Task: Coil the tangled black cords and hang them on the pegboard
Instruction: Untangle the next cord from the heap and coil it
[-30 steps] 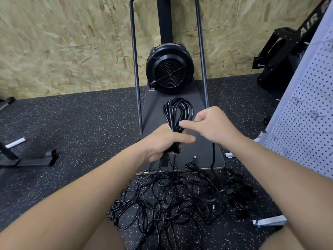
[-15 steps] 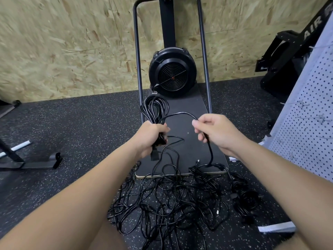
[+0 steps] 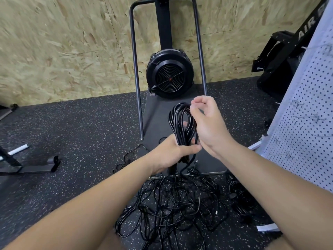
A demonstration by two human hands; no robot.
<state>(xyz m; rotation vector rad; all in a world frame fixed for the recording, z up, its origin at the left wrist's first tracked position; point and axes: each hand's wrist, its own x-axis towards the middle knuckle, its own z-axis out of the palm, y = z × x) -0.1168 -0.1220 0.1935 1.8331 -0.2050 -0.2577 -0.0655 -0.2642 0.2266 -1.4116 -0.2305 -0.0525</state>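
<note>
Coil (image 3: 182, 123) of black cord: several loops stacked, standing upright above the left hand (image 3: 173, 154), which grips the bundle at its lower end, fingers and thumb curled round it; right hand (image 3: 207, 123) at the coil's top, fingertips pinching a strand against the loops; a tail runs down from the grip into the tangled pile (image 3: 176, 202) on the floor, so this cord is judged part-coiled, not finished; pile itself large and unsorted, a smaller clump (image 3: 241, 197) just to its right; pegboard (image 3: 306, 138) at right edge, its hooks carrying no cord in view; judgement: early stage, nothing hung yet, most coiling left.
</note>
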